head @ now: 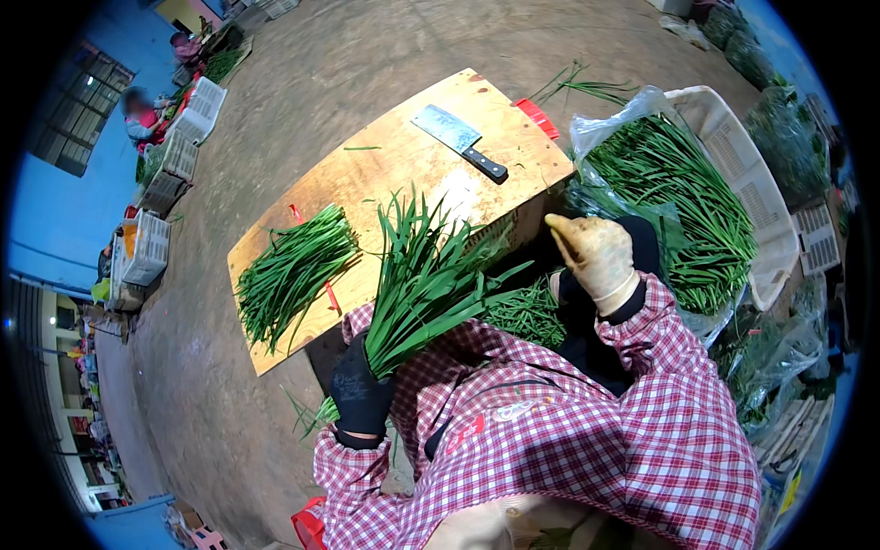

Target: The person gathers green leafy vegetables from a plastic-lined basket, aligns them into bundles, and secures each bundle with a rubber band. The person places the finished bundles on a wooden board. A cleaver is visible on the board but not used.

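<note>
My left hand [359,388], in a black glove, grips the lower end of a bunch of green chives [419,295]. The long flat leaves fan up and right over my lap and the board's near edge. My right hand [595,254], in a stained cream glove, is raised beside the board's right corner. Its fingers are curled in, and nothing shows between them. Another chive bundle [299,271] lies on the left part of the wooden board [405,165], a red tie strip [333,299] under it. A cleaver [457,141] with a black handle rests farther back.
Right of me, a white plastic crate [773,227] lined with clear film holds loose chives [677,213]. Chive scraps [526,316] lie below my right hand. Bagged greens [787,148] line the right side. People sit by white crates [168,168] along the far-left wall.
</note>
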Available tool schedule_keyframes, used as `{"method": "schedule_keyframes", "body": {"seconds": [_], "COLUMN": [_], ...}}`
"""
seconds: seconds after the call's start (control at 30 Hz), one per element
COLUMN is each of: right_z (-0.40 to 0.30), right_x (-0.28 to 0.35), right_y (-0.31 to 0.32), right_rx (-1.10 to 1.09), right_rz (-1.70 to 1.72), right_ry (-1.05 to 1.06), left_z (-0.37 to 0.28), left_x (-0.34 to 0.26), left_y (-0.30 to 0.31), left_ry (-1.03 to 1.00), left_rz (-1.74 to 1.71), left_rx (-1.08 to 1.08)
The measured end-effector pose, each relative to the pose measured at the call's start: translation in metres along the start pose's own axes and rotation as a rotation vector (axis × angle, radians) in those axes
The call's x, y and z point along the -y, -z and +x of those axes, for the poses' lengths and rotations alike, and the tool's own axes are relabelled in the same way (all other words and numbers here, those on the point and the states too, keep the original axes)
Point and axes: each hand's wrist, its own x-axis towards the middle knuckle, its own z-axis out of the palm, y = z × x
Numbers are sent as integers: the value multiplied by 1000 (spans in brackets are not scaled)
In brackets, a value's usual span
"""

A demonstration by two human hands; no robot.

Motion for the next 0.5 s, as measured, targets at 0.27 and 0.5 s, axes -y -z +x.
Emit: {"method": "schedule_keyframes", "body": {"seconds": [0.27,0.5], "right_z": [7,7], "right_x": [-9,2], "right_y": [20,26], "right_rx": [47,470], "right_rz": [352,1167], "right_ry": [-387,-644], "left_z": [1,-2], "left_x": [6,11], "left_y": [-2,-5], "left_ry": [16,66], "left_rz": [-78,-64], "left_rx": [-8,49]}}
